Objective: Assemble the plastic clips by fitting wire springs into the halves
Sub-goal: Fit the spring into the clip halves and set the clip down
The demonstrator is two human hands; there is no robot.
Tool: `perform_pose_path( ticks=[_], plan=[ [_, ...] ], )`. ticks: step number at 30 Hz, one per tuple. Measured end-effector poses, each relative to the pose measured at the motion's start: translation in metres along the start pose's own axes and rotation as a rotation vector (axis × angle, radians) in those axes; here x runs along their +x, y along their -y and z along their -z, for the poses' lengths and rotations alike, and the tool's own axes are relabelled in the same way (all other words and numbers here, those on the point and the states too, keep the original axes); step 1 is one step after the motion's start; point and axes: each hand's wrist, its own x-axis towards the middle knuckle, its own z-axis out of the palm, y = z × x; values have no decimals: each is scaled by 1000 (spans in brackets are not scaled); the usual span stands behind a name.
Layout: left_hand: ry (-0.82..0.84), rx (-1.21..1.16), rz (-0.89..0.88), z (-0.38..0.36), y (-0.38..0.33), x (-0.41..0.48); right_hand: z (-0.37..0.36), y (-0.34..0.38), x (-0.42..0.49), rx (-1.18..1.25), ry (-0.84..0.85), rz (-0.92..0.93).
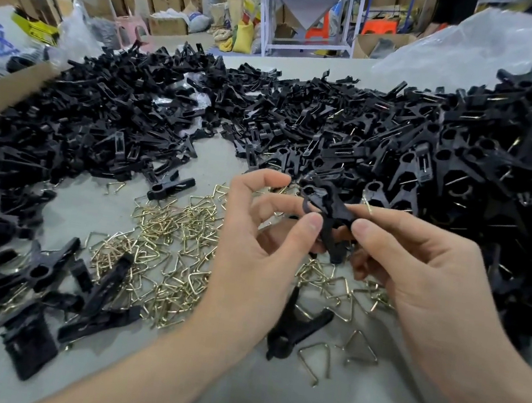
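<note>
Both hands hold a black plastic clip above the grey table. My left hand pinches its left side between thumb and fingers. My right hand pinches its right side with thumb and forefinger. A loose heap of brass wire springs lies on the table below and left of my hands. One black clip lies beneath my wrists, with two single springs beside it.
A wide pile of black clip halves covers the table's left and back. A higher pile of clips fills the right side. Several clips lie at the near left. A cardboard flap and clear plastic bag border the piles.
</note>
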Motion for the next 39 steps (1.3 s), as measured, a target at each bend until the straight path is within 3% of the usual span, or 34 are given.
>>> perform_pose_path(
  ticks=[20,30,34,39],
  plan=[
    [8,-42,56,1,0,2,1,1,1,-104,11,28],
    [228,-63,111,-1,-1,3,9,4,11,-157,25,-32],
    [241,20,89,0,0,2,15,8,17,-163,153,-132],
    [206,274,-104,1,-4,1,15,9,18,140,275,-356]
  ],
)
